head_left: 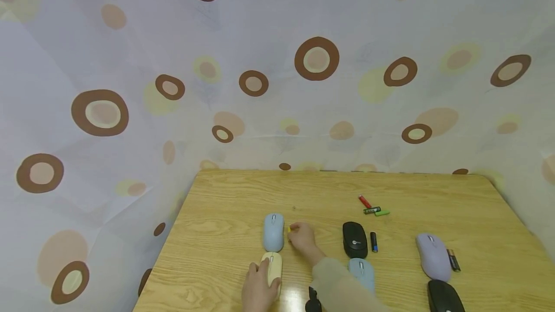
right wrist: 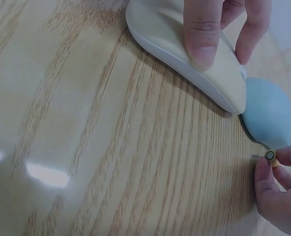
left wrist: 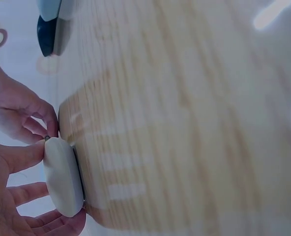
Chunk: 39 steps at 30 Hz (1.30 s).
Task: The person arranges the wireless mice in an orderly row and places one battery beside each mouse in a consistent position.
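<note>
A pale yellow computer mouse [head_left: 273, 267] lies on the wooden table, with my left hand [head_left: 257, 287] gripping it by its sides. Its front end meets a light blue mouse [head_left: 273, 233]. Just right of the blue mouse, my right hand [head_left: 303, 240] pinches a small yellow battery [right wrist: 270, 155] between thumb and fingertips. In the right wrist view one round end of that battery faces the camera, and the fingers cover much of the rest. The left wrist view shows the yellow mouse [left wrist: 64, 177] side-on between the left thumb and fingers.
To the right, a black mouse [head_left: 355, 240] and another light blue mouse [head_left: 362, 273] stand beside a dark battery [head_left: 374, 242]. Farther right are a lavender mouse [head_left: 434, 257], a second black mouse [head_left: 445, 296] and a battery [head_left: 453, 260]. Several batteries [head_left: 372, 210] lie behind.
</note>
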Each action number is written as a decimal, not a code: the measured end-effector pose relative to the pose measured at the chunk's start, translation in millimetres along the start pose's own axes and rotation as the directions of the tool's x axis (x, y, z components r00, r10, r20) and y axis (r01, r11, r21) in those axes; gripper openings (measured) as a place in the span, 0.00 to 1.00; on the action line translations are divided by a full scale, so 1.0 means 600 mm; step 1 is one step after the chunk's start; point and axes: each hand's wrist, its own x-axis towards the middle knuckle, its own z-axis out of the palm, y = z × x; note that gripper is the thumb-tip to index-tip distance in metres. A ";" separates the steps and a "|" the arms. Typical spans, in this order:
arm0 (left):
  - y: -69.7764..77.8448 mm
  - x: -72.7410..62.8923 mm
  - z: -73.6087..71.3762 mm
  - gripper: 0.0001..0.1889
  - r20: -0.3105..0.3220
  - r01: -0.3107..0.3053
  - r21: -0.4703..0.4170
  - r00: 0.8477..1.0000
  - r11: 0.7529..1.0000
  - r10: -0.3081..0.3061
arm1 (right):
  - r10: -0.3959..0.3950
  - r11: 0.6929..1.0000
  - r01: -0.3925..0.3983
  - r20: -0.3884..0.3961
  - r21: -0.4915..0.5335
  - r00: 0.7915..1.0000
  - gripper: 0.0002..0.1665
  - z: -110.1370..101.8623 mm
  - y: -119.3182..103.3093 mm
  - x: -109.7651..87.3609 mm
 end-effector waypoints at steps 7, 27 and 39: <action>-0.002 0.000 0.000 0.27 -0.009 0.007 0.009 1.000 1.000 -0.007 | -0.025 0.994 0.021 -0.039 -0.103 0.999 0.13 0.010 -0.008 -0.004; 0.001 0.002 -0.003 0.28 0.035 0.022 -0.014 0.999 1.000 -0.022 | -0.117 0.968 0.095 -0.086 -0.231 0.989 0.11 0.017 -0.001 -0.010; 0.001 0.001 -0.002 0.28 0.029 0.022 -0.016 0.999 1.000 -0.021 | -0.157 0.969 0.135 -0.097 -0.208 0.983 0.12 0.033 0.040 0.014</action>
